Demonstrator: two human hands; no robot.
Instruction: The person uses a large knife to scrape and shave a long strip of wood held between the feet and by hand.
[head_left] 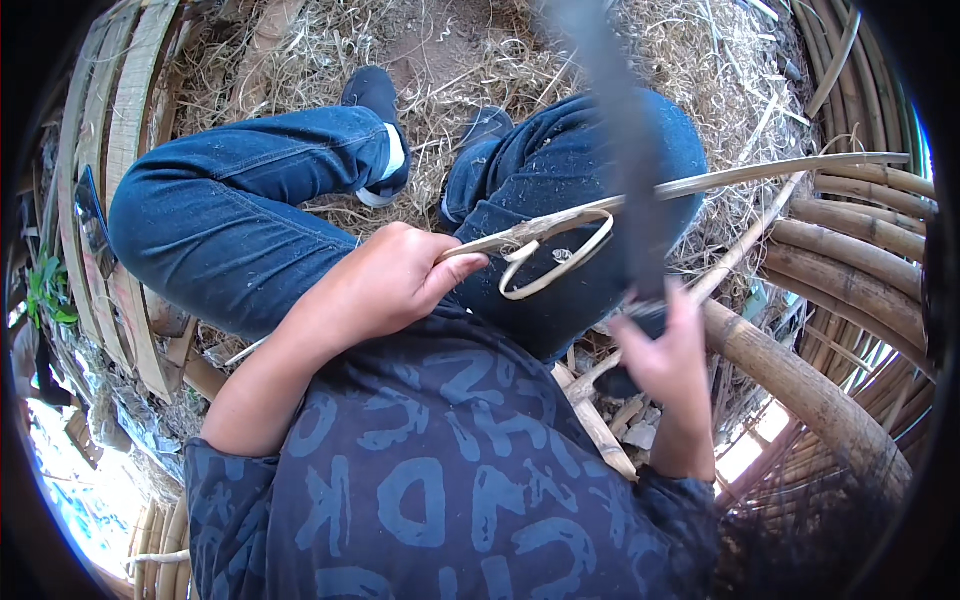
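Currently, pale strip (780,173): long axis is pointing rightward, slightly away
Left hand (400,270): is grasping it
Right hand (665,350): is clenching knife (632,170)

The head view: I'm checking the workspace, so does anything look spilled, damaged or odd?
Pale, curly dry shavings lie messily over the earthen ground. The long, tan wooden strip in the left hand has a thin pale curl looping out below it, so it looks partly peeled.
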